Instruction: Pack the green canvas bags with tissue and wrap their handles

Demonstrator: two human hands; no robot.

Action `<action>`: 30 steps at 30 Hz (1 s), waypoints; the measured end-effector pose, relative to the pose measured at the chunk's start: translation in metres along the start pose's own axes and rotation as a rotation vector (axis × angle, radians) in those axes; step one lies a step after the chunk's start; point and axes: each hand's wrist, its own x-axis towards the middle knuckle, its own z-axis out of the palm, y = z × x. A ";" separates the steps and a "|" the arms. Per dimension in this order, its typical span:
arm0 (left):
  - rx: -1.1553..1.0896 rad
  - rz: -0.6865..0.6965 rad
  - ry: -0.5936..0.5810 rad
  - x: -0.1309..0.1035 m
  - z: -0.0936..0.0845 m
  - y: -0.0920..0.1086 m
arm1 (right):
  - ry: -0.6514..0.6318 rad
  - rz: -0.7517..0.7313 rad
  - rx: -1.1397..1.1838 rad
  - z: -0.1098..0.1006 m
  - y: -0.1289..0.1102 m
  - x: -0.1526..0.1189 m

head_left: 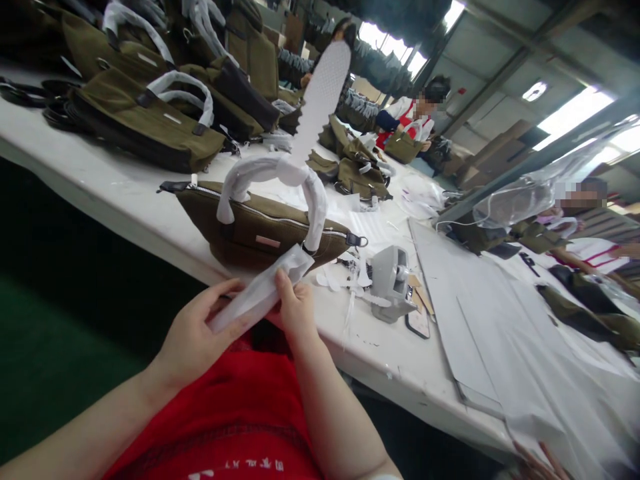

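An olive-green handbag (pixel 260 230) lies on the white table (pixel 125 200) in front of me, its handle (pixel 273 175) wrapped in white foam. A long white foam strip (pixel 323 93) sticks up from the handle's top. Both hands hold a second white foam strip (pixel 260 288) just below the bag's near edge. My left hand (pixel 197 333) grips its lower end. The upper part is pinched by my right hand (pixel 295 310), close to the bag's zipper side.
A grey tape dispenser (pixel 393 280) stands to the right of the bag, with foam scraps around it. Grey card sheets (pixel 480 320) cover the table's right part. Several more olive bags (pixel 145 120) lie at the back left. Other people work at the far side.
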 end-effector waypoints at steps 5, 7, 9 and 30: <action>-0.034 0.009 -0.048 -0.005 -0.005 0.001 | 0.001 0.089 0.127 0.004 -0.004 0.002; -0.029 0.112 -0.032 -0.007 -0.006 0.002 | 0.000 0.095 0.134 0.004 -0.005 0.003; -0.049 0.176 -0.062 -0.007 -0.009 0.003 | 0.009 0.089 0.135 0.003 -0.006 0.003; -0.516 -0.243 -0.075 -0.013 -0.012 0.007 | 0.033 0.133 0.272 0.012 -0.002 0.004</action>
